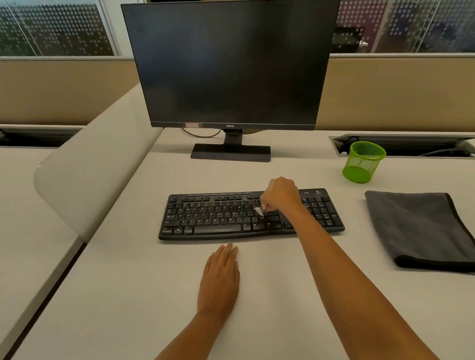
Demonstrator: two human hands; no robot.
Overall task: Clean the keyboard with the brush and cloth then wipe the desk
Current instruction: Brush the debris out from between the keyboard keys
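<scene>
Your right hand [281, 195] is fisted round the brush [259, 210] on the keyboard [219, 217] — sweep row by row, left hand [219, 279] flat on desk [112, 301] — steady it.

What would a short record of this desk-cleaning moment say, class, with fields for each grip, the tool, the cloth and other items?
right grip: holds the brush over the keyboard
brush: small, pale, tip at the keys
left grip: flat on the desk, just in front of the keyboard
cloth: dark grey, lying right of the keyboard, untouched
other: green mesh cup, monitor
</scene>
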